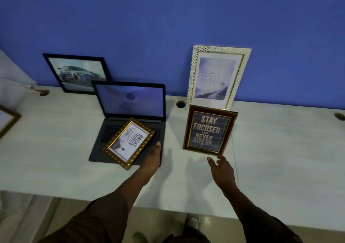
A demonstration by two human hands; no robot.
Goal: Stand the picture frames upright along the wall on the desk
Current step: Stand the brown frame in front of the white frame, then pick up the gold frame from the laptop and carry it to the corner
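A gold ornate frame point(128, 143) with a "Great Things" print lies askew on the laptop keyboard. My left hand point(152, 157) grips its lower right edge, thumb on top. A dark red frame point(210, 129) reading "Stay Focused and Never Give Up" sits on the desk in front of a white textured frame point(217, 74) that leans upright against the blue wall. My right hand point(222, 168) hovers just below the red frame's bottom edge, fingers spread, holding nothing. A black frame point(76, 73) with a car picture leans on the wall at left.
An open dark laptop point(130, 102) stands mid-desk in front of the black frame. Another brown frame point(8, 120) lies at the left edge. The white desk point(280, 149) has cable holes point(180, 104) near the wall. The desk's front edge runs close to my body.
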